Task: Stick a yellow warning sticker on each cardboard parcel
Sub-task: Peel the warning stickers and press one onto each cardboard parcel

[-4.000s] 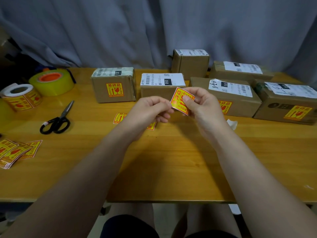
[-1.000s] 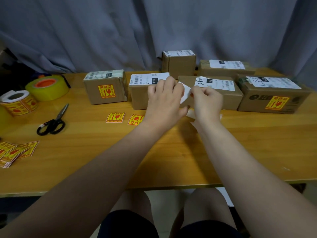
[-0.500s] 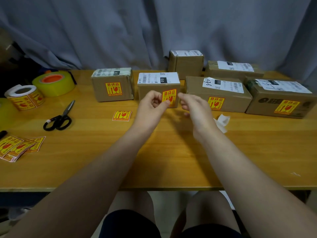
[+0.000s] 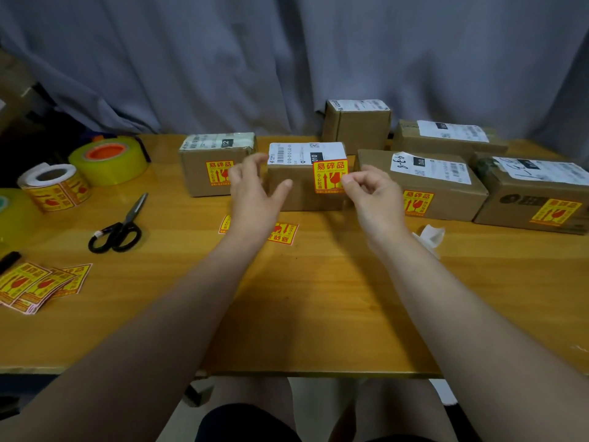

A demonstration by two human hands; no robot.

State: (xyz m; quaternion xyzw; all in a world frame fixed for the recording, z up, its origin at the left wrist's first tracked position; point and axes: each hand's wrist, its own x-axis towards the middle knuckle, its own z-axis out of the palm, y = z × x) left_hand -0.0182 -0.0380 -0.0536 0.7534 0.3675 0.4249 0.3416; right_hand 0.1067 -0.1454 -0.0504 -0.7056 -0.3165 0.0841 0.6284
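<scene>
A yellow sticker (image 4: 330,177) lies against the front face of the middle parcel (image 4: 296,193), near its right end. My right hand (image 4: 373,193) is curled, its thumb and forefinger pinched on the sticker's right edge. My left hand (image 4: 255,193) hovers by the parcel's left end, fingers spread, holding nothing. The left parcel (image 4: 199,180), the long parcel (image 4: 446,186) and the far-right parcel (image 4: 516,202) each carry a yellow sticker on the front. I see no sticker on the cube parcel (image 4: 357,129) or the rear parcel (image 4: 408,138) behind them.
Two loose stickers (image 4: 283,232) lie on the wooden table (image 4: 318,298) under my left wrist. Crumpled backing paper (image 4: 428,237) sits by my right forearm. At the left are scissors (image 4: 118,224), a sticker roll (image 4: 52,186), a tape roll (image 4: 108,159) and a pile of stickers (image 4: 35,285).
My left hand has let go of the sticker, opened and drifted left. The sticker now sits flat on the middle parcel's front, with my right fingers at its edge.
</scene>
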